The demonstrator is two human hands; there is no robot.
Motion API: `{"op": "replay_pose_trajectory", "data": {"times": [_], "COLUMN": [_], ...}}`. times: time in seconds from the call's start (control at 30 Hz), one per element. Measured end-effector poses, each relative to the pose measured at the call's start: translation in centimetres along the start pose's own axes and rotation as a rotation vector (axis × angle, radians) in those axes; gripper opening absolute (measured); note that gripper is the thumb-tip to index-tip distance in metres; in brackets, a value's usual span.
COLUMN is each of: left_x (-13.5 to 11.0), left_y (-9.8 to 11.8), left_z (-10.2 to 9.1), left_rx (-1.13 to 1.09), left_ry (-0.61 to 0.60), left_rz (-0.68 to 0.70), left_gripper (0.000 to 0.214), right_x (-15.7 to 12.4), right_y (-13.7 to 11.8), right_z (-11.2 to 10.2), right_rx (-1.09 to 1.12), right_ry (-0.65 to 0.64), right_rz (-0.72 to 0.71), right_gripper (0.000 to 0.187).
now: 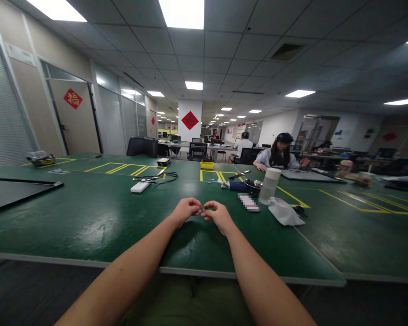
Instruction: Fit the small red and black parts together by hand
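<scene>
Over the green table (129, 235), my left hand (186, 211) and my right hand (219, 216) meet almost fingertip to fingertip. Thumb and index finger of my left hand pinch a small red thing (201, 208), too small for its kind to show. My right hand is closed in a pinch just beside it; what lies between those fingers is mostly hidden. Both forearms reach in from the table's near edge.
A white power bank (140, 187) with black cable lies left. To the right stand a cloudy plastic bottle (269, 186), a metal bowl (253, 185) and a white bag (284, 211). A yellow box (207, 165) sits farther back. Another person (280, 154) sits across, at right.
</scene>
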State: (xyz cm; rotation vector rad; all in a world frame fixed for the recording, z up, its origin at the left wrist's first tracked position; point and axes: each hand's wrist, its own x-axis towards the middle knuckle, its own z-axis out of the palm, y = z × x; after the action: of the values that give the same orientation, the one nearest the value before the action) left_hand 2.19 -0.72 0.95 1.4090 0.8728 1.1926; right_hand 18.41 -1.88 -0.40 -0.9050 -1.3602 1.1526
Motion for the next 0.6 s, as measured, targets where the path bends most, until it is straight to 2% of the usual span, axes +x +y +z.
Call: {"op": "replay_pose_trajectory", "data": {"times": [0.17, 0.33, 0.47, 0.6], "left_x": [0.0, 0.3, 0.4, 0.3], "left_y": [0.3, 0.1, 0.1, 0.2], "left_z": [0.0, -0.5, -0.6, -0.5], "left_rx": [-0.083, -0.158, -0.210, -0.200], "left_ry": [0.023, -0.001, 0.012, 0.026], "left_rz": [0.026, 0.018, -0.011, -0.013], "left_gripper": [0.011, 0.033, 0.046, 0.050], "right_x": [0.2, 0.0, -0.1, -0.2], "right_y": [-0.1, -0.9, -1.1, -1.2], "right_z": [0.1, 0.1, 0.0, -0.1], "right_rx": [0.047, 0.222, 0.359, 0.368], "right_ry": [0.059, 0.044, 0.027, -0.021], "right_rz": [-0.060, 0.009, 0.052, 0.092], "right_gripper": [0.019, 0.013, 0.041, 0.061]}}
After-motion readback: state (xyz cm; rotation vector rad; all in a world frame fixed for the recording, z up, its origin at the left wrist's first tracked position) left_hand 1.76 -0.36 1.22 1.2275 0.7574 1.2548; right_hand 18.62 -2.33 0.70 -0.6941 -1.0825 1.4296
